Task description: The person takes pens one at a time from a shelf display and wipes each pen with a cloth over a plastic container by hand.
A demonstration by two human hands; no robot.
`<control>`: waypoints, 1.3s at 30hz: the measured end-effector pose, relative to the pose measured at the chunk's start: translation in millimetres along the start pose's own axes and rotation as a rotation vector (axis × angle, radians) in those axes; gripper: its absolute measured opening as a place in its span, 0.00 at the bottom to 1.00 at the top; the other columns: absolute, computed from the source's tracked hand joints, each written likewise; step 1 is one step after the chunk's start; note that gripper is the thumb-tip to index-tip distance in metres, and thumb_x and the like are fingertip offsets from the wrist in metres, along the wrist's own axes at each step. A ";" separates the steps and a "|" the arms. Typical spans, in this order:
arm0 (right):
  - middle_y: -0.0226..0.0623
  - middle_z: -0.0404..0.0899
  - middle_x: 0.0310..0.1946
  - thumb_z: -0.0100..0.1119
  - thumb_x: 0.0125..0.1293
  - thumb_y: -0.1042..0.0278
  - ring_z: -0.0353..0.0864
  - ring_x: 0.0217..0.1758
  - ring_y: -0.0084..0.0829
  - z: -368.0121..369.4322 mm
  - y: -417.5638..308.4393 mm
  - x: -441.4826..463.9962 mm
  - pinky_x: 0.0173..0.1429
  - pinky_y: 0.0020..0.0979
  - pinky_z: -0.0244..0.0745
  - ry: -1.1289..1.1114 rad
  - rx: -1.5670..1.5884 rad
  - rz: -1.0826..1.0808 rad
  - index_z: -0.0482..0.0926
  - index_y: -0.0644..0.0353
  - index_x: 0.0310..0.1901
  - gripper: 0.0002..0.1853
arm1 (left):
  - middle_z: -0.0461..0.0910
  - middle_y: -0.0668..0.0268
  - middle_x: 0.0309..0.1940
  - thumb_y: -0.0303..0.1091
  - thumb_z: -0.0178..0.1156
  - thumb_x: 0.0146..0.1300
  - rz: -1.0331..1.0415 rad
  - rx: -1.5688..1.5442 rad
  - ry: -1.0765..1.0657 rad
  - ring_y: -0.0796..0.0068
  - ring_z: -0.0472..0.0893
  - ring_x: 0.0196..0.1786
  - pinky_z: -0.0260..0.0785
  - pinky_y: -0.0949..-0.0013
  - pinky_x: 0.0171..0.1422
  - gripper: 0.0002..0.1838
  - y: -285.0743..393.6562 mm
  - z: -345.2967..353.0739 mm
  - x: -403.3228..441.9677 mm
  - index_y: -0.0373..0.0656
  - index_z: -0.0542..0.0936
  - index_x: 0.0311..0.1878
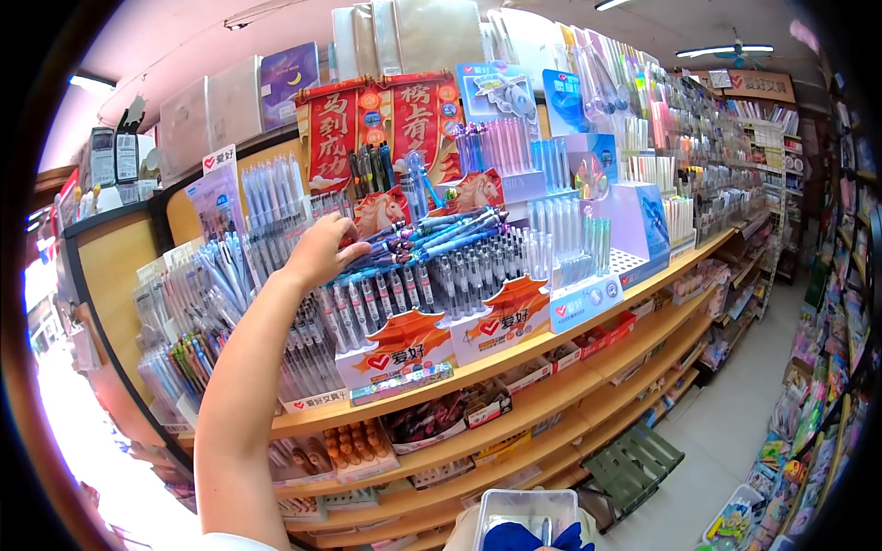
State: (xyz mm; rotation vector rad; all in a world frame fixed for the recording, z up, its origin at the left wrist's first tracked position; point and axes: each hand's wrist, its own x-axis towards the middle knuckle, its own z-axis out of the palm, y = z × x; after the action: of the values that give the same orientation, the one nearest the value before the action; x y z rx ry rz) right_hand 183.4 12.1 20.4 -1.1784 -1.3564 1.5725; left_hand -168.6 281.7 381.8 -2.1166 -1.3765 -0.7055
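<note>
My left hand (pixel 323 250) reaches up from the lower left to the pen display. Its fingers are curled at the left end of a loose pile of blue pens (pixel 450 237), with the thumb lying along them; exactly how many pens are gripped is hidden. The pile lies across rows of upright clear-barrelled pens (pixel 381 292) in white and orange display boxes (pixel 397 351). Low in front of me is a clear plastic box (pixel 528 499) with a dark blue item (pixel 524 537) in it. My right hand cannot be made out.
Red horse-themed pen stands (pixel 381 209) rise behind the pile. More pens in clear holders (pixel 556 220) stand to the right. Wooden shelves (pixel 551 386) below carry boxed goods. A green folding stool (pixel 634 464) is on the aisle floor (pixel 726 413), with packed shelves opposite (pixel 827 367).
</note>
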 end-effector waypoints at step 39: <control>0.24 0.71 0.26 0.56 0.58 0.74 0.68 0.31 0.15 5.6 -3.1 -6.5 0.38 0.18 0.64 -0.020 0.014 -0.033 0.73 0.61 0.34 0.04 | 0.76 0.61 0.23 0.32 0.64 0.49 -0.231 -0.285 -0.160 0.73 0.75 0.27 0.67 0.70 0.32 0.11 24.8 -23.8 -23.1 0.35 0.78 0.34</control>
State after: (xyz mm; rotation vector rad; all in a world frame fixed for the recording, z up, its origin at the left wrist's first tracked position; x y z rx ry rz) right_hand 180.0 4.8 24.7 -1.1296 -1.3691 1.5720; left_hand -157.2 241.9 380.4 -2.2955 -1.7146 -0.8846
